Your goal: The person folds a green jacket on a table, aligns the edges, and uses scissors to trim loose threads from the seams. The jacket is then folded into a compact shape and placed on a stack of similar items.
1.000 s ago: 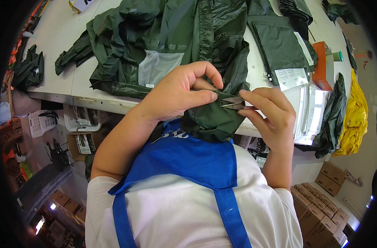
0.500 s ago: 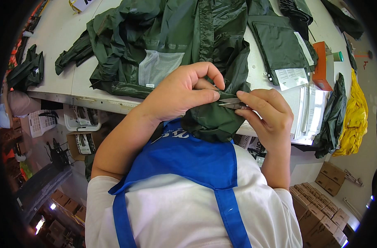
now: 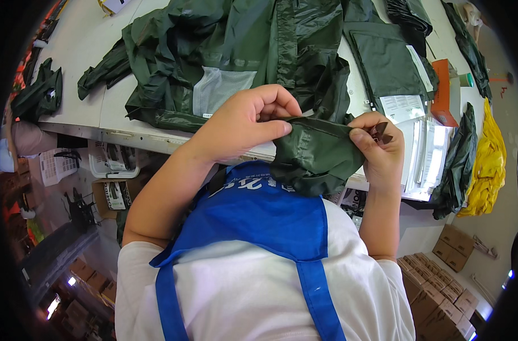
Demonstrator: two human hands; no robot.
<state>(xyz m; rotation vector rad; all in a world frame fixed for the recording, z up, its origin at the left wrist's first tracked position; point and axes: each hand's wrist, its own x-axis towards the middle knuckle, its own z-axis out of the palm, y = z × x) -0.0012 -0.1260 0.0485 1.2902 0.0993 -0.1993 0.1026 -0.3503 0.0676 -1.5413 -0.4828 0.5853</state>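
Observation:
A dark green rain jacket (image 3: 242, 45) with a pale mesh patch lies spread on the table. One end of it, perhaps a sleeve cuff (image 3: 318, 150), hangs over the near edge in front of my apron. My left hand (image 3: 253, 116) pinches its top edge at the left between thumb and fingers. At the right end, my right hand (image 3: 379, 149) grips the same edge with thumb and forefinger. Small metal thread snips (image 3: 383, 134) are tucked into that right hand, their blades pointing up and away from the fabric. The edge is stretched between both hands.
Folded green garments (image 3: 387, 62) with white labels lie to the right, beside an orange box (image 3: 442, 94). Yellow fabric (image 3: 487, 165) hangs at the far right. Cardboard boxes (image 3: 441, 295) are stacked low on the right. A white bin (image 3: 114, 160) stands under the table.
My right hand has moved right, and the snips have turned from the cloth edge back into my palm. The cuff edge now spans between both hands, which are farther apart.

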